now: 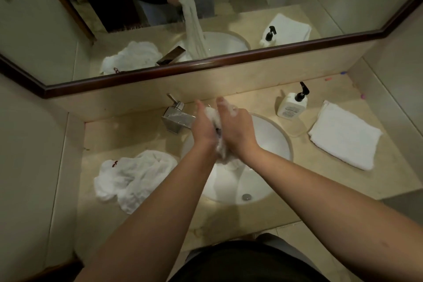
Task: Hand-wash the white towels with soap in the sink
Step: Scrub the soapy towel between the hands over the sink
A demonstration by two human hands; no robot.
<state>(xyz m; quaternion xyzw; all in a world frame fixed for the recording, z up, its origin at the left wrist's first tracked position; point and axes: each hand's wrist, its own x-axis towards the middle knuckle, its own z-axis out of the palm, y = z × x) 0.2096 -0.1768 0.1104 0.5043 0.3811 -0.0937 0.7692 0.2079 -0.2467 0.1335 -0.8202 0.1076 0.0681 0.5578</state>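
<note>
A wet, soapy white towel (220, 147) is bunched between my two hands above the white sink (272, 142). My left hand (202, 125) grips it from the left and my right hand (235, 125) grips it from the right, suds on the fingers. The towel's lower end hangs down into the basin. A crumpled white towel (135, 177) lies on the counter left of the sink. A folded white towel (343, 135) lies on the counter at the right. A white soap bottle with a black pump (291, 104) stands behind the sink's right side.
A square chrome faucet (177, 118) stands behind the sink, just left of my hands. The drain (246, 196) shows at the basin's near side. A dark-framed mirror (206, 18) spans the wall above the beige counter (137, 135). Walls close in on both sides.
</note>
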